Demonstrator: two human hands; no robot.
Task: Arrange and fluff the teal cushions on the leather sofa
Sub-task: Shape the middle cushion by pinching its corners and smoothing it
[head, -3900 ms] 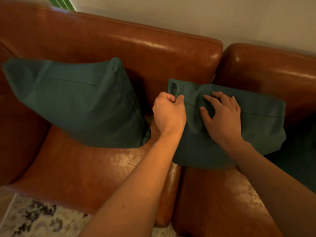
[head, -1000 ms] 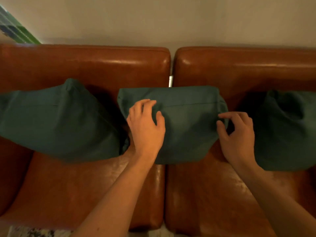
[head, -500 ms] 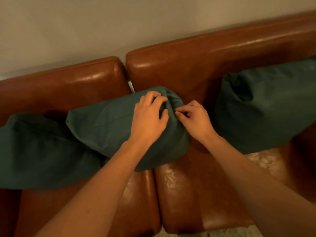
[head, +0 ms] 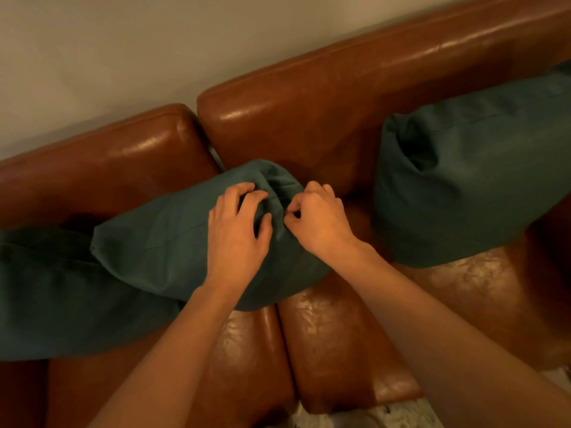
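Three teal cushions lie along the brown leather sofa. The middle cushion leans over the seam between the two seats, its left part overlapping the left cushion. My left hand grips the bunched fabric near its upper right corner with curled fingers. My right hand pinches the cushion's right edge, close beside the left hand. The right cushion stands against the backrest, untouched, with a dent near its upper left corner.
A pale wall runs behind the sofa. Bare seat leather shows in front of the cushions. A strip of patterned rug appears at the bottom edge.
Both hands have moved together onto the middle cushion's right corner and bunched its fabric. The view has swung right and tilted, bringing more of the right cushion into sight.
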